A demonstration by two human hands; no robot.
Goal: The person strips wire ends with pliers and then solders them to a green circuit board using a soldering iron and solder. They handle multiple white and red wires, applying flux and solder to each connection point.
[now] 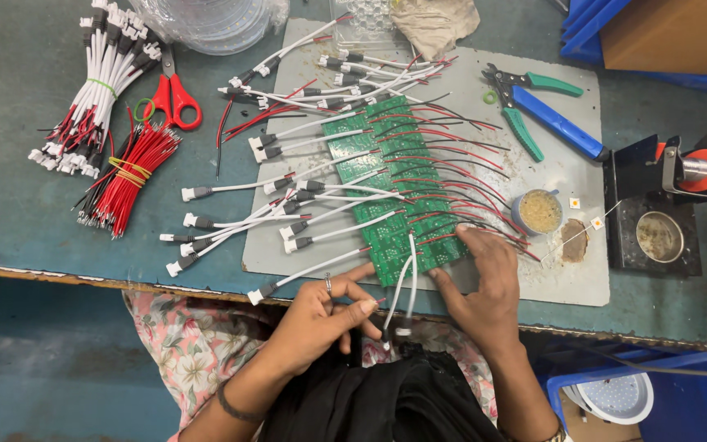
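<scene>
While the right hand (484,278) lies flat, fingers spread, pinning the green boards (390,188) on the grey mat (566,278) | left hand (321,315) pinches a white lead (398,286) at the bench (10,164) edge | lead runs up-right to the nearest board, left hand closer.

Worn teal workbench (10,213), grey mat (583,278), red scissors (172,98), wire bundles (128,176)

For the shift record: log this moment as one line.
left hand: pinching white cable | right hand: pressing on green circuit boards | nearby: red scissors, blue-green pliers
</scene>
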